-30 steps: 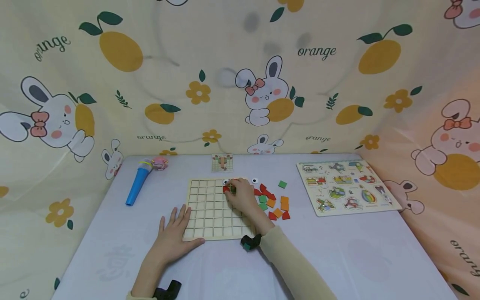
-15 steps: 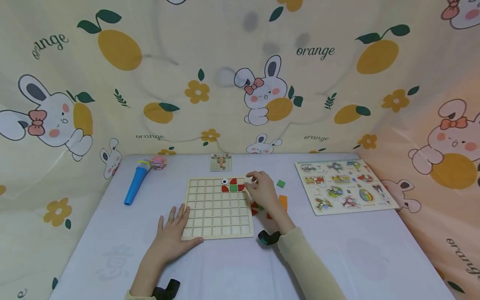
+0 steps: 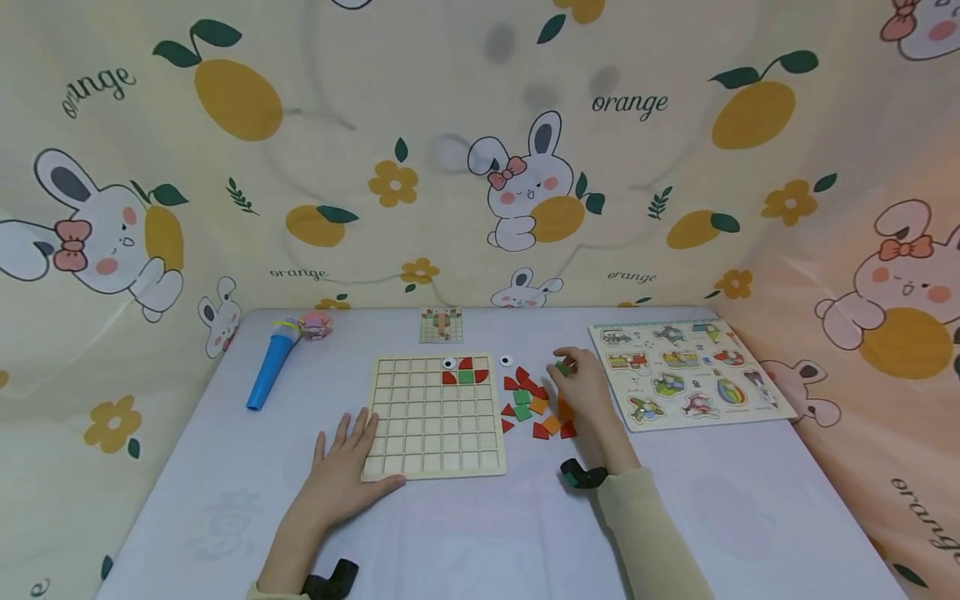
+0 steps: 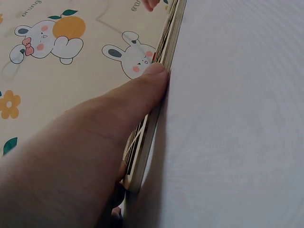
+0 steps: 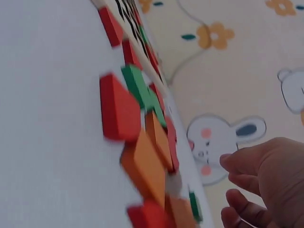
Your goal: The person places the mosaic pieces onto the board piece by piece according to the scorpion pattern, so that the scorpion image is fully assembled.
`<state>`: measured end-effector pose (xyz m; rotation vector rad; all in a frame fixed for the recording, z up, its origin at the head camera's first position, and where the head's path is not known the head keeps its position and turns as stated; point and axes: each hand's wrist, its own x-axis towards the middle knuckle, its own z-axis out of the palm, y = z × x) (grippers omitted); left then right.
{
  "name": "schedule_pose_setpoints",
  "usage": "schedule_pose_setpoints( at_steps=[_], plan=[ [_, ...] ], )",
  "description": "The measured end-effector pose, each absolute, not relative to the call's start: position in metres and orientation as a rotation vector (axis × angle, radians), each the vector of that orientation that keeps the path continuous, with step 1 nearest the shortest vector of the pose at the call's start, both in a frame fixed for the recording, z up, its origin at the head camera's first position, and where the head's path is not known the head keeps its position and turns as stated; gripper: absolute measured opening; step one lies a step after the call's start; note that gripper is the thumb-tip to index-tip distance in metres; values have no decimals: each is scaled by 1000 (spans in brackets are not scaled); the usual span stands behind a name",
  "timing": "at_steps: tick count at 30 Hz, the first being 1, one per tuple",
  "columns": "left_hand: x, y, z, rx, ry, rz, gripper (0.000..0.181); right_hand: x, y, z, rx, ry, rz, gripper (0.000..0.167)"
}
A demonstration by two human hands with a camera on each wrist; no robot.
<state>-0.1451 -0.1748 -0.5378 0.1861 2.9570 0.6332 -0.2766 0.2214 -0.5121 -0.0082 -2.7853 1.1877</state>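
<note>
A wooden grid board (image 3: 435,417) lies flat in the middle of the table. Seated in its upper right cells are a white eye tile (image 3: 449,364), a green square tile (image 3: 467,377) and several rounded red tiles (image 3: 481,377). My left hand (image 3: 347,457) rests at the board's lower left corner, fingers spread along the left edge. Its thumb (image 4: 142,85) touches the front edge. Over a loose green tile (image 3: 562,367), right of the board, is my right hand (image 3: 588,387). In the right wrist view its bent fingers (image 5: 247,164) appear apart from that tile, holding nothing.
Loose red, green and orange tiles (image 3: 538,406) lie right of the board, with another eye tile (image 3: 506,361). A picture card (image 3: 441,326) is behind the board. A blue toy microphone (image 3: 273,367) and pink toy (image 3: 317,325) lie left; a picture puzzle board (image 3: 690,375) lies right.
My right hand has left the board's top cells, where red and green tiles now show, and moved right to the loose green tile. My left hand stays on the board's corner.
</note>
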Motion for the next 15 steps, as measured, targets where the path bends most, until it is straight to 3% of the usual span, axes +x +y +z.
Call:
schedule_pose_setpoints(
  at_steps=[15],
  plan=[
    [-146,-175,-537,200,2958,638,121,-273,242,-535,-9,-2765,1221,31]
  ],
)
